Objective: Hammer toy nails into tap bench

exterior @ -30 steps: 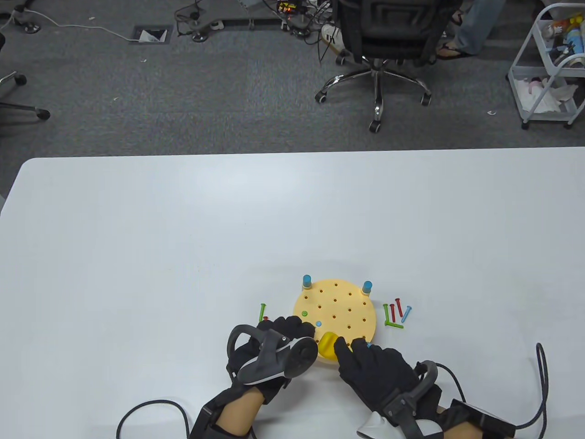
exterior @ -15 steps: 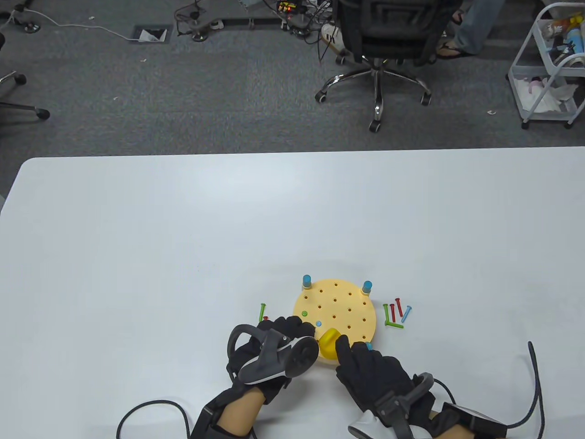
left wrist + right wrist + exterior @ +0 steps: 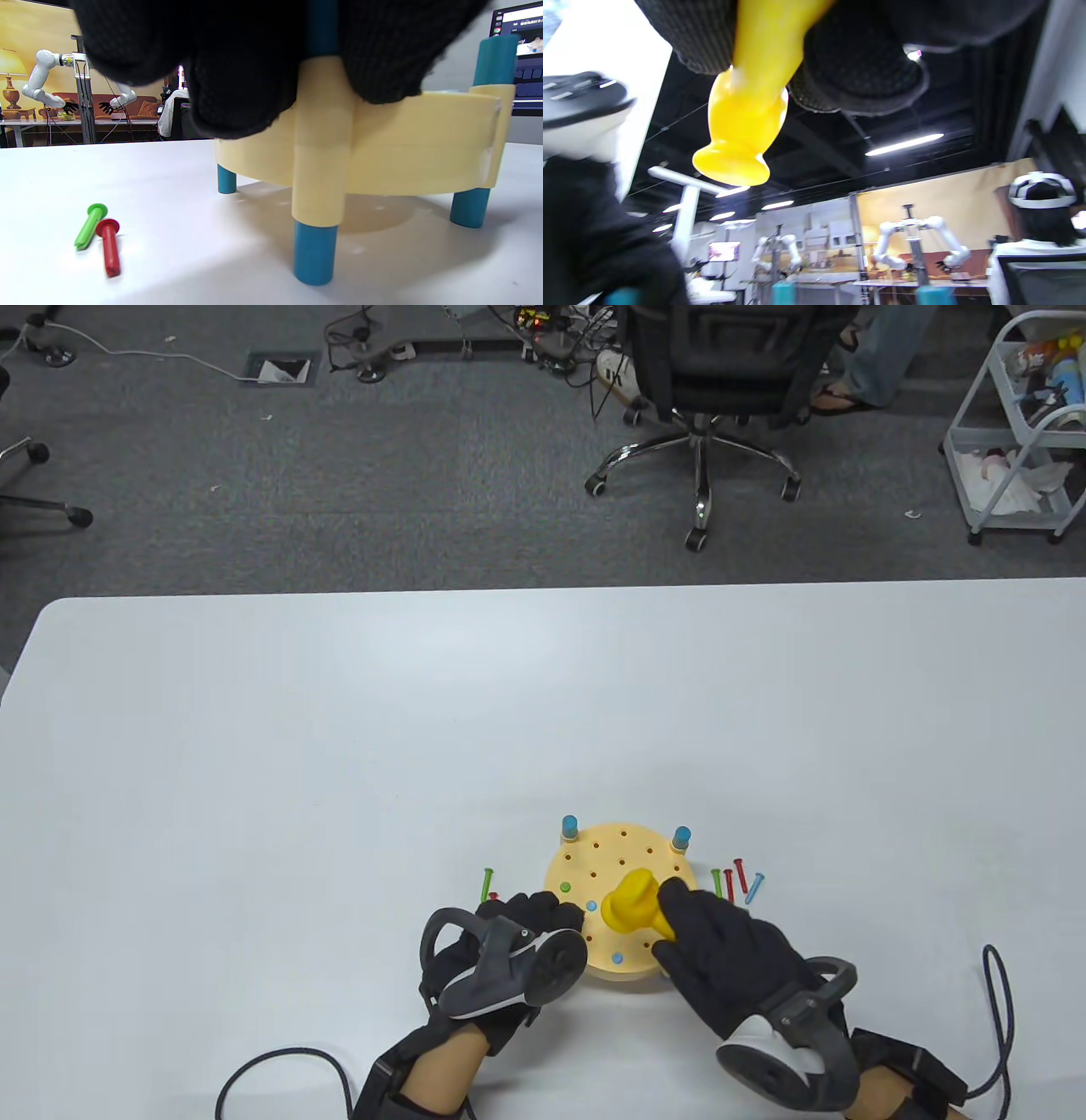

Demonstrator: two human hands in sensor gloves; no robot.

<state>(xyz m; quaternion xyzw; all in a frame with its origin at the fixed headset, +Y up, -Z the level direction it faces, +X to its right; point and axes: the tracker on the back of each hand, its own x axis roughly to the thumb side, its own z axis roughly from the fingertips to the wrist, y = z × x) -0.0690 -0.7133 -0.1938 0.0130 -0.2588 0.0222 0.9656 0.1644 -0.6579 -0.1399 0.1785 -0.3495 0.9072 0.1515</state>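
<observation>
The round cream tap bench [image 3: 649, 853] with blue legs stands near the table's front edge. A green nail head [image 3: 565, 887] and two blue nail heads [image 3: 617, 959] sit in its holes. My left hand [image 3: 530, 912] grips the bench's left rim; its fingers [image 3: 237, 63] lie over the rim [image 3: 424, 140] in the left wrist view. My right hand [image 3: 721, 942] holds the yellow toy hammer [image 3: 629, 901] raised above the bench. The hammer head [image 3: 742, 127] also shows in the right wrist view.
Loose nails lie on the table: green and red ones [image 3: 487, 884] left of the bench, also seen in the left wrist view [image 3: 98, 233], and green, red and blue ones [image 3: 735, 882] to its right. The table's front edge is close to both wrists.
My right hand has lifted the hammer up and toward the bench's middle, uncovering a blue nail head at the front. My left hand has stayed on the rim.
</observation>
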